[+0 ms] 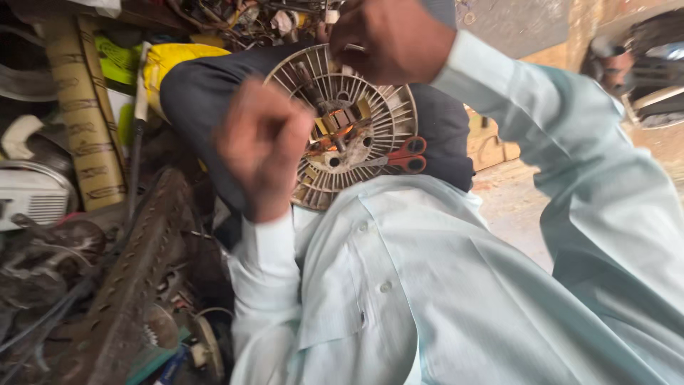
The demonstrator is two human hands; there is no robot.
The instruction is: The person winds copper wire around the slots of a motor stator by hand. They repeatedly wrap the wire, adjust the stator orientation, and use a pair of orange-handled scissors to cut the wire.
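Note:
A round, pale, ribbed motor housing (pixel 385 114) with copper windings at its middle rests on my lap, on dark trousers (pixel 192 93). Red-handled scissors (pixel 407 155) lie across its lower right part. My left hand (pixel 263 153) is blurred; it hovers just left of the housing with its fingers curled, and whether it holds anything is unclear. My right hand (pixel 388 36) is above the housing's upper rim. Its fingers are closed, and a thin pale wire (pixel 355 48) shows at the fingertips. Both sleeves and my shirt (pixel 442 285) are light blue-green.
Scrap parts are piled at the left: a rusty perforated metal bar (pixel 135 278), a cardboard tube (pixel 82 114), a white vented casing (pixel 32 199) and tangled cables. A yellow bag (pixel 171 57) lies behind my knee. Bare concrete floor (pixel 513 207) lies at the right.

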